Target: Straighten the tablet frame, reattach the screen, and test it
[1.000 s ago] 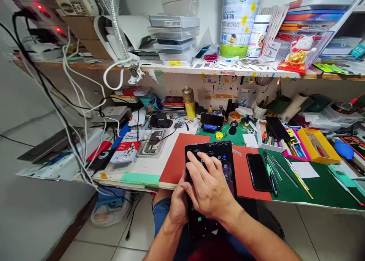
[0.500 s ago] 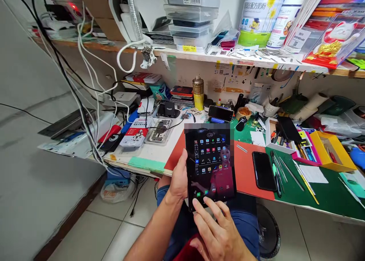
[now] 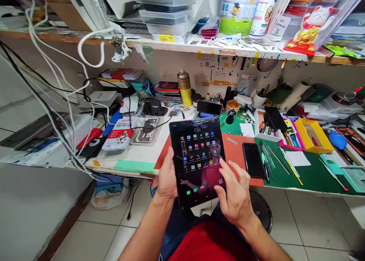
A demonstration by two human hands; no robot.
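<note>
A tablet [image 3: 196, 177] with its screen lit, showing rows of app icons over a photo of a person, is tilted up above my lap. My left hand [image 3: 167, 175] grips its left edge, the thumb along the front and the other fingers hidden behind. At the right side of the screen is my right hand [image 3: 235, 188], fingers spread and slightly bent, holding nothing. Whether its fingertips touch the glass I cannot tell. Beyond the tablet lies an orange mat [image 3: 232, 150] on the bench, with a dark phone [image 3: 253, 160] at its right side.
Tweezers [image 3: 278, 160] and other slim tools lie right of the phone on a green mat [image 3: 282, 179]. A yellow box [image 3: 313, 136] stands behind them. Left are a boxed battery [image 3: 118, 135] and an opened phone in a clear case [image 3: 146, 129]. White cables [image 3: 67, 95] hang at far left.
My right hand has moved from the tablet's bottom edge up to the right side of its screen. The tablet has shifted left in view, still in my left hand. The camera view has shifted too.
</note>
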